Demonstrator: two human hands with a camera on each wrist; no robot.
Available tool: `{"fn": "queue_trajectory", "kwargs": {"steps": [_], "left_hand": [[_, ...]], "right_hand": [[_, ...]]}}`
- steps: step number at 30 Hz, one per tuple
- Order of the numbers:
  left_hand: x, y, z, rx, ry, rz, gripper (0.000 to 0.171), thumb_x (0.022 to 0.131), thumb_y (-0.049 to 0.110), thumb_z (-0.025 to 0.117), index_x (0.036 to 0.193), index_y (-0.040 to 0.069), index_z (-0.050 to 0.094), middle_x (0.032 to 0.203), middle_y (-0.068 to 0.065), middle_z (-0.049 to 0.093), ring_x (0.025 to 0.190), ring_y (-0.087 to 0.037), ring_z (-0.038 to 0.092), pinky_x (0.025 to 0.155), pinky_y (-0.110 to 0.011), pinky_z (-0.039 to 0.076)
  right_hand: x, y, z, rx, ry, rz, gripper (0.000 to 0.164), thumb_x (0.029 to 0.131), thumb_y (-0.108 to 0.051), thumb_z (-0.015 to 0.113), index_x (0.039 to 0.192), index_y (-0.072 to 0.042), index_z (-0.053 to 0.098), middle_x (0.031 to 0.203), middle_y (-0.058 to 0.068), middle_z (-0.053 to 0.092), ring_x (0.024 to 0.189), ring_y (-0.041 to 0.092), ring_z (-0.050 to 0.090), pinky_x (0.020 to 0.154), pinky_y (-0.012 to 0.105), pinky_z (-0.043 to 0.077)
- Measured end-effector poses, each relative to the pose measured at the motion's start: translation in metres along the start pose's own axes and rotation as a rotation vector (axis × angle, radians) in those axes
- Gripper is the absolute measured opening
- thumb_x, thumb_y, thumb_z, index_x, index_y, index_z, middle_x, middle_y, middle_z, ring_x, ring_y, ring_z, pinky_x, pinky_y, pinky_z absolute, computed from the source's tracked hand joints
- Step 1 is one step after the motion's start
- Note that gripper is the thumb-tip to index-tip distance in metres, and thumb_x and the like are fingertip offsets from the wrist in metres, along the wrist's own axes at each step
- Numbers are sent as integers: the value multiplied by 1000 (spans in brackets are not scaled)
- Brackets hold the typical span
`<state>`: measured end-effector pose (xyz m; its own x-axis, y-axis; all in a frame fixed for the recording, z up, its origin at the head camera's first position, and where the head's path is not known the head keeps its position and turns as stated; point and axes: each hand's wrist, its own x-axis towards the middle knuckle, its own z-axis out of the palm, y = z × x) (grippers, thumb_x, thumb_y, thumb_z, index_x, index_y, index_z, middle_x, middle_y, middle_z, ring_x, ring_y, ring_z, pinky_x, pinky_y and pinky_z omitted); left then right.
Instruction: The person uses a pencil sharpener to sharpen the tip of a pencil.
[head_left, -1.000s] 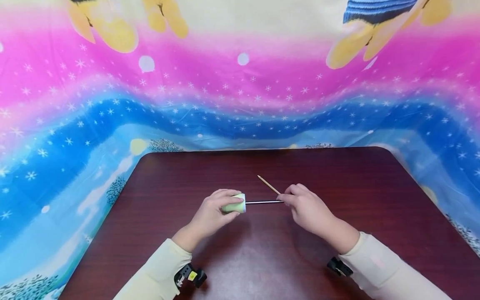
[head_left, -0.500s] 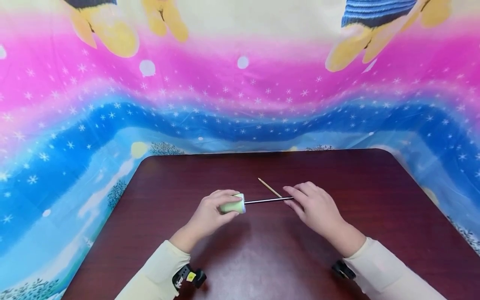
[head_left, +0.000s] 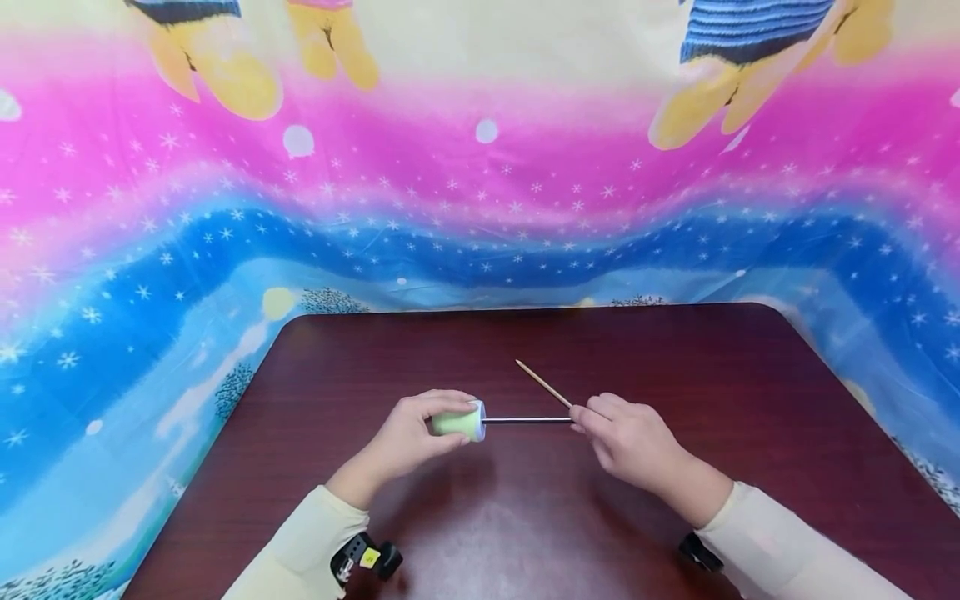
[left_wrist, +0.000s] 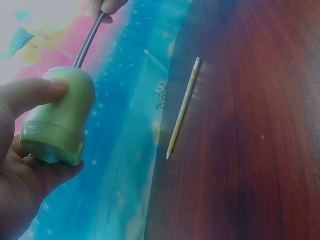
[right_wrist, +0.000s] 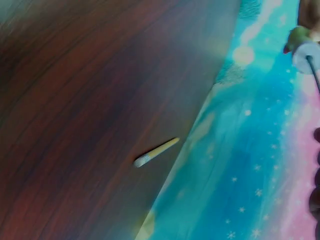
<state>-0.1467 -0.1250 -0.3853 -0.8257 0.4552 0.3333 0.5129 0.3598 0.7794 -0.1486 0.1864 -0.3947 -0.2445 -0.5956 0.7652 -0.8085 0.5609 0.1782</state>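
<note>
My left hand (head_left: 397, 433) grips a light green pencil sharpener (head_left: 456, 423), thumb on one side and fingers round the other. The sharpener is held above the table on its side, its pale end facing right. A dark pencil (head_left: 527, 420) runs out of that end; the part inside is hidden. At the pencil's far end, the thumb and fingers of my right hand (head_left: 633, 442) pinch it. The left wrist view shows the sharpener (left_wrist: 75, 100) close up with the pencil in its top. A yellowish pencil (head_left: 543, 383) lies on the table behind, apart from both hands.
The dark red-brown wooden table (head_left: 675, 350) has rounded back corners. A colourful printed cloth (head_left: 480, 208) hangs behind it and along its sides. A black camera mount (head_left: 367, 558) sits at the left wrist, another (head_left: 701, 552) at the right.
Both hands, the sharpener and the dark pencil have come slightly nearer. The right fingers, straighter half a second ago, are curled on the pencil again. The pencil, tilted then, now lies level.
</note>
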Motion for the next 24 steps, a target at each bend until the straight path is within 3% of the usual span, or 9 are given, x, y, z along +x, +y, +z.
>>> {"fn": "queue_trajectory", "kwargs": {"steps": [2,5,9,11,15,18,20,21,24], "left_hand": [[-1,-1,0,28,-3,23,35,76,2,80,110,3,72,115,-11,68,105,-27,63,78,-26,54],[-3,0,1,70,9,83,34,74,1,81,108,2,73,114,-10,69,105,-26,64,78,-25,55],[-3,2,0,105,37,165,34,72,-1,82,106,2,74,113,-9,70,106,-26,64,76,-25,55],[-4,4,-1,101,43,190,35,72,-2,82,106,1,74,113,-10,70,107,-27,63,71,-24,56],[-6,7,-3,93,61,258,35,69,-6,82,103,0,74,114,-13,69,107,-29,61,66,-21,55],[-6,7,-3,116,80,333,33,68,-9,81,99,0,75,113,-15,69,106,-29,60,67,-20,55],[-5,7,-3,130,86,334,33,69,-8,81,100,1,75,113,-15,69,107,-29,61,67,-19,55],[-4,7,-4,138,89,315,33,70,-6,82,101,1,75,114,-13,69,107,-28,61,68,-20,55],[-4,7,-6,95,76,172,34,73,1,82,106,3,74,117,-10,68,110,-26,61,72,-22,55]], "right_hand": [[-1,-3,-3,66,-67,54,38,104,-27,41,86,-8,68,70,-4,54,60,11,53,49,26,45],[2,-8,-11,200,-200,177,21,98,-19,56,88,-7,71,74,-6,61,62,7,56,56,24,48],[10,-8,-21,411,-434,427,10,86,-6,69,94,-5,74,86,-1,71,74,7,63,66,28,53],[14,-6,-25,509,-531,550,12,90,-9,66,98,-5,75,90,1,73,77,7,64,68,29,54],[21,-1,-28,746,-656,757,17,94,-13,61,98,-3,74,79,-5,68,67,2,52,59,24,46],[23,2,-28,955,-702,934,18,94,-10,58,94,3,71,62,-5,51,53,5,39,47,22,33],[23,3,-26,939,-698,934,18,96,-11,57,94,2,70,58,-6,42,50,6,33,46,23,28],[22,2,-24,868,-677,867,18,96,-12,57,95,0,70,59,-5,45,49,7,37,45,24,32],[17,0,-17,384,-516,443,24,100,-24,52,99,-8,70,70,-5,56,60,11,52,51,28,44]]}}
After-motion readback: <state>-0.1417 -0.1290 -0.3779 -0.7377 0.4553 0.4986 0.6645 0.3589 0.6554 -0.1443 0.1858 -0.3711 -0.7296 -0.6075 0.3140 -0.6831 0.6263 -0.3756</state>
